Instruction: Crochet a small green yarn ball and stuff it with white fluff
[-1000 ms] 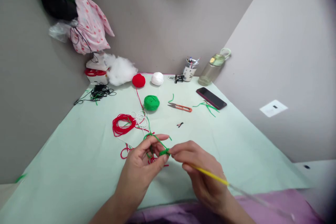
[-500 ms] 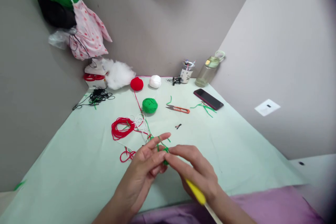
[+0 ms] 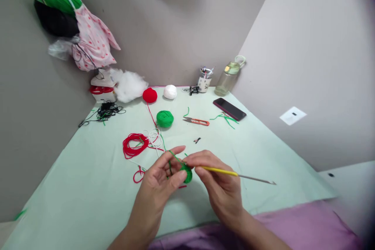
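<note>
My left hand (image 3: pixel 159 181) pinches a small round green crochet piece (image 3: pixel 187 174) between thumb and fingers. Green yarn (image 3: pixel 175 157) runs over its raised index finger, back toward a green yarn ball (image 3: pixel 165 119). My right hand (image 3: pixel 218 181) is closed on a crochet hook (image 3: pixel 222 170) with a yellow grip. One end of the hook is at the green piece, mostly hidden by my fingers; its bare metal end points right. A short red strand (image 3: pixel 182 187) shows just below the green piece.
Coiled red yarn (image 3: pixel 134 145) and white yarn (image 3: pixel 154 136) lie left of centre. Thread snips (image 3: pixel 196 121), a phone (image 3: pixel 229 109), a bottle (image 3: pixel 227 80) and a pen cup (image 3: pixel 204 80) stand or lie farther back. White stuffing (image 3: pixel 130 86) sits beside a white box (image 3: pixel 102 93).
My right hand has turned, so the hook now lies nearly level, pointing right instead of down toward me. More of the green piece shows. The view has shifted slightly.
</note>
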`<control>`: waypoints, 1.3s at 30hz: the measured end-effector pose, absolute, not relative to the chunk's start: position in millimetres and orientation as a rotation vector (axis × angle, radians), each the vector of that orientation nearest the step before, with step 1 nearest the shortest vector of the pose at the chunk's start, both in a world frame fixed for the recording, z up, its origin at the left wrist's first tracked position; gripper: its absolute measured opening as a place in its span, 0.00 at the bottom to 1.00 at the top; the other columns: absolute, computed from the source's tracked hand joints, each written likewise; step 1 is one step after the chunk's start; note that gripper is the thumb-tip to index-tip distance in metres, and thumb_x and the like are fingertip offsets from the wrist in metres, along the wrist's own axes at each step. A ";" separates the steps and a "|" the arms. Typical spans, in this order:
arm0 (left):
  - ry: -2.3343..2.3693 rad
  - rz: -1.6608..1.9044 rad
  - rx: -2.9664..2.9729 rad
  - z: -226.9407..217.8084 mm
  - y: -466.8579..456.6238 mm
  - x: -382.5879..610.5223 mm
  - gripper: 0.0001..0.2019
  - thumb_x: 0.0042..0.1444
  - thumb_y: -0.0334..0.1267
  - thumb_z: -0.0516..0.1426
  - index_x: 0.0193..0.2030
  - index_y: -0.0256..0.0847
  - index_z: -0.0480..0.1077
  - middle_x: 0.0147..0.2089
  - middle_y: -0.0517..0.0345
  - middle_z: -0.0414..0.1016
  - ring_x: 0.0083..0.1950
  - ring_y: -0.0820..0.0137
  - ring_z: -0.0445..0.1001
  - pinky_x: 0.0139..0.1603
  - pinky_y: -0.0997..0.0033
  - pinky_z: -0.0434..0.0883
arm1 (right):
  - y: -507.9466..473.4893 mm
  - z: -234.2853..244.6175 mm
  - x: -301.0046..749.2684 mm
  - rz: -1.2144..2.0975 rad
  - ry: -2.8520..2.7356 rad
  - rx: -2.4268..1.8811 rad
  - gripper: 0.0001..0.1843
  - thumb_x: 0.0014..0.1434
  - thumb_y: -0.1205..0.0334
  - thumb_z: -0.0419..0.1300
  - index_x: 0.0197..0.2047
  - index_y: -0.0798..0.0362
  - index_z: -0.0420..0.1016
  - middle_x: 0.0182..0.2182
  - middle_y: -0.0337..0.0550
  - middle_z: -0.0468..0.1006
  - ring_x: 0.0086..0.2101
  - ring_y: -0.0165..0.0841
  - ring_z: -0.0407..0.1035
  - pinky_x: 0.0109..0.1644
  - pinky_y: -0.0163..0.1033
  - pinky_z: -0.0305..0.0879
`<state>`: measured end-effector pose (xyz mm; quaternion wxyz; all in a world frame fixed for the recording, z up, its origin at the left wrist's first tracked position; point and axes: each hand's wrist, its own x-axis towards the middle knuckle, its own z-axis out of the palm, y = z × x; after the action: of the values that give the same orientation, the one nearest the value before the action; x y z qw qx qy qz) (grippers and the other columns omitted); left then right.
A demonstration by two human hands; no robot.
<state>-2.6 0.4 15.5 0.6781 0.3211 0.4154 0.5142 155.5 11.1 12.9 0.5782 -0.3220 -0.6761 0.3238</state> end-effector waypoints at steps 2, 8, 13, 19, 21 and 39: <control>0.971 1.186 0.703 14.6 -0.1 -0.4 0.28 0.51 0.43 0.72 0.59 0.51 0.77 0.38 0.60 0.72 0.38 0.73 0.69 0.36 0.77 0.68 | 9.1 13.6 154.8 0.674 -1.611 -0.742 0.17 0.68 0.74 0.59 0.51 0.47 0.83 0.41 0.45 0.84 0.42 0.34 0.77 0.45 0.38 0.74; 0.929 1.164 0.714 16.0 -0.6 0.1 0.39 0.52 0.40 0.71 0.70 0.49 0.66 0.38 0.60 0.74 0.37 0.73 0.69 0.38 0.75 0.69 | 15.2 10.1 157.6 0.877 -1.459 -0.749 0.11 0.69 0.67 0.61 0.46 0.46 0.85 0.38 0.43 0.83 0.41 0.33 0.76 0.45 0.37 0.74; 0.941 1.183 0.716 21.3 -1.1 -2.0 0.41 0.53 0.39 0.70 0.73 0.48 0.62 0.37 0.61 0.73 0.29 0.77 0.62 0.34 0.74 0.65 | 24.1 6.2 159.8 1.232 -1.196 -0.692 0.11 0.70 0.56 0.60 0.41 0.50 0.83 0.36 0.44 0.83 0.34 0.32 0.76 0.40 0.37 0.75; 0.950 1.141 0.762 22.1 -0.1 -7.5 0.42 0.52 0.35 0.70 0.74 0.48 0.62 0.37 0.61 0.72 0.32 0.75 0.65 0.33 0.74 0.65 | 20.9 13.5 166.2 1.150 -1.359 -0.686 0.13 0.72 0.57 0.57 0.40 0.52 0.80 0.35 0.45 0.82 0.34 0.34 0.77 0.41 0.41 0.76; 0.985 1.151 0.796 21.6 -0.3 -8.8 0.40 0.54 0.35 0.69 0.73 0.49 0.62 0.38 0.61 0.72 0.34 0.73 0.66 0.36 0.74 0.68 | 17.7 18.4 169.1 0.993 -1.515 -0.715 0.12 0.73 0.60 0.55 0.42 0.52 0.79 0.36 0.46 0.83 0.37 0.35 0.78 0.43 0.42 0.76; 0.771 1.079 0.586 25.9 0.9 -11.6 0.25 0.54 0.39 0.70 0.59 0.48 0.78 0.40 0.61 0.71 0.21 0.89 0.46 0.23 0.80 0.50 | 12.1 21.0 165.6 0.917 -1.428 -0.681 0.11 0.72 0.62 0.57 0.45 0.48 0.82 0.31 0.42 0.79 0.31 0.33 0.75 0.36 0.40 0.75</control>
<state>-11.6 0.9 25.9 0.7486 0.2681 0.3527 0.4933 165.6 12.1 21.0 0.6105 -0.2951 -0.6185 0.3972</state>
